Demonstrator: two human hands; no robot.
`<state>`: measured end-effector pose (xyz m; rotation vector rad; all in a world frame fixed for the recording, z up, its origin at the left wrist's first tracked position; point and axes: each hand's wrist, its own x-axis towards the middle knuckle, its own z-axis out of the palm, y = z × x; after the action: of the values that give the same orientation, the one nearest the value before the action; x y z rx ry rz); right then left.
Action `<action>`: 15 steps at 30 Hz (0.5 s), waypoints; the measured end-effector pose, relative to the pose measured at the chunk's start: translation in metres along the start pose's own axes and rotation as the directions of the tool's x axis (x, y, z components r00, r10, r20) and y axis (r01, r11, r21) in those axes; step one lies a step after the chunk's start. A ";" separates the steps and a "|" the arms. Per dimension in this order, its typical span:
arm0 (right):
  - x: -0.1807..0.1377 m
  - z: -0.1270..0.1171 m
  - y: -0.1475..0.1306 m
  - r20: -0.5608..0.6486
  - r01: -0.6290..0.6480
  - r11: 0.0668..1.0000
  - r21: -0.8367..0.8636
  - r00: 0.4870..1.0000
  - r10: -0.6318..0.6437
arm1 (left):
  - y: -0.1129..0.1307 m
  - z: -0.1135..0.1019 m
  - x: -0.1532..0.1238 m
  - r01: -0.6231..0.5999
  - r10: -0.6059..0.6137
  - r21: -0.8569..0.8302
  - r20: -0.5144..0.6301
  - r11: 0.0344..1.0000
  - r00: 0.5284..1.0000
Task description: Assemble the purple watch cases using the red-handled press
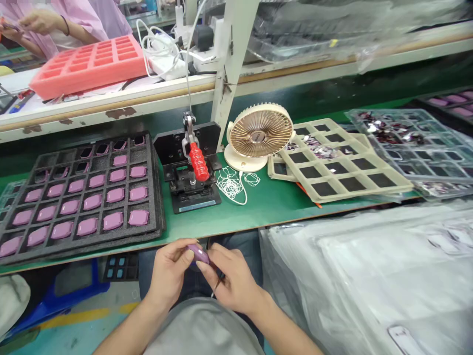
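While the left hand [168, 268] pinches one end of a purple case [199, 252], the right hand [231, 278] grips the other, plus a thin dark item [219, 281] I can't identify. Case is over the lap [249, 256], just off the green bench [254, 207]. On it, left to right: black foam tray [155, 202] of similar cases [115, 195], red-handled clamp fixture [198, 162], cream fan [258, 133], beige tray [369, 191]. Farther: pink foam tray [88, 81], co-worker's hand [40, 20] past it.

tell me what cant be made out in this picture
In the head view:
Underside of the purple case: hidden by the left hand and right hand.
Thin dark item: partly covered by right hand.
Marking on the fan: too small.
Black tray, near left corner: cut off by left edge.
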<state>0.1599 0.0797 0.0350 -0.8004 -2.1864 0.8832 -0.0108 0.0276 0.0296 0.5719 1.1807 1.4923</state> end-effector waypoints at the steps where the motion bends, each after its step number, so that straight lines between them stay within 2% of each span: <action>1: 0.000 0.002 0.001 -0.023 0.030 1.000 0.000 0.999 -0.030 | -0.001 0.000 0.000 -0.012 0.012 -0.005 0.002 1.000 1.000; 4: 0.003 0.007 0.004 -0.069 0.021 0.996 0.083 0.998 -0.015 | -0.004 0.002 0.002 -0.055 0.057 0.053 -0.031 0.997 0.998; 6: 0.008 0.005 0.007 -0.049 -0.107 0.964 0.243 0.991 0.122 | -0.005 0.003 0.006 -0.085 0.093 0.223 -0.027 0.971 0.995; 8: 0.015 0.001 0.013 0.046 -0.296 0.837 0.461 0.950 0.310 | -0.004 0.004 0.010 -0.229 0.230 0.473 0.056 0.851 0.972; 9: 0.018 -0.002 0.016 0.120 -0.383 0.735 0.559 0.915 0.386 | -0.003 0.003 0.012 -0.349 0.326 0.580 0.148 0.736 0.934; 10: 0.020 -0.004 0.019 0.200 -0.454 0.627 0.633 0.878 0.435 | -0.001 0.002 0.013 -0.479 0.413 0.649 0.266 0.592 0.871; 12: 0.024 -0.008 0.025 0.338 -0.546 0.453 0.705 0.820 0.462 | 0.001 0.000 0.015 -0.674 0.498 0.669 0.489 0.312 0.716; 13: 0.026 -0.010 0.027 0.397 -0.582 0.408 0.704 0.798 0.454 | 0.003 -0.001 0.016 -0.728 0.508 0.650 0.562 0.217 0.653; 14: 0.028 -0.013 0.028 0.431 -0.608 0.404 0.684 0.783 0.448 | 0.005 -0.002 0.018 -0.760 0.518 0.631 0.604 0.154 0.606; 15: 0.032 -0.017 0.028 0.427 -0.614 0.447 0.650 0.782 0.453 | 0.006 -0.003 0.021 -0.772 0.532 0.625 0.618 0.114 0.579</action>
<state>0.1609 0.1258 0.0338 -0.9811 -1.3777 2.1203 -0.0218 0.0462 0.0293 2.2509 1.5303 1.2951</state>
